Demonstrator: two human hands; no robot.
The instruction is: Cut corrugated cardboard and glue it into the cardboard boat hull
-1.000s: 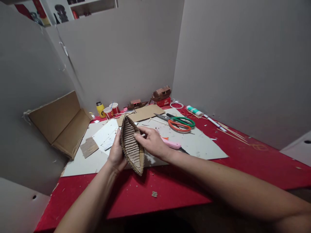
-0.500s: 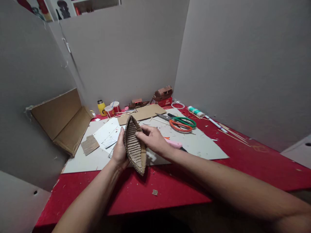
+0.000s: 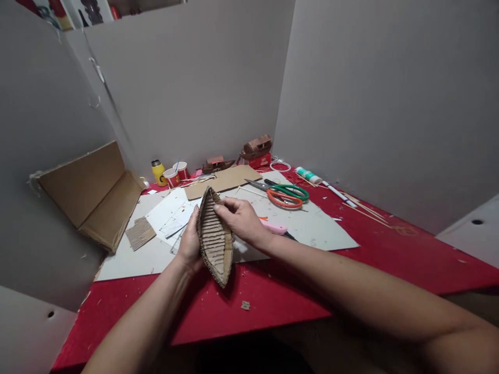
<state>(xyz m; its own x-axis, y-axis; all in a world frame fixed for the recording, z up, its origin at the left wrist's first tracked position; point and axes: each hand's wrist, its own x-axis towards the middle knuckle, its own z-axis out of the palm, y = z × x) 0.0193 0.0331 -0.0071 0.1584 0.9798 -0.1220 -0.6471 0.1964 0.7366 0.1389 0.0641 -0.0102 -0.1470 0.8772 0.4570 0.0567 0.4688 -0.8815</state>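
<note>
A small cardboard boat hull, ribbed inside and pointed at both ends, is held tilted above the near edge of the white board. My left hand cups its left side, the fingers running underneath out of sight. On the right rim my right hand grips the hull's wall, thumb inside and fingers outside. Just beyond that hand lie a pink-handled tool and large scissors with one orange and one green handle. A piece of corrugated cardboard rests to the left.
A folded cardboard sheet leans at the left wall. Along the back stand a yellow bottle, paper cups and two model boats. Thin sticks and a green-white tube lie right on the red table.
The view has shifted slightly, so the background sits a little further left. Both hands keep their hold on the boat hull, whose near tip has dipped slightly lower in view.
</note>
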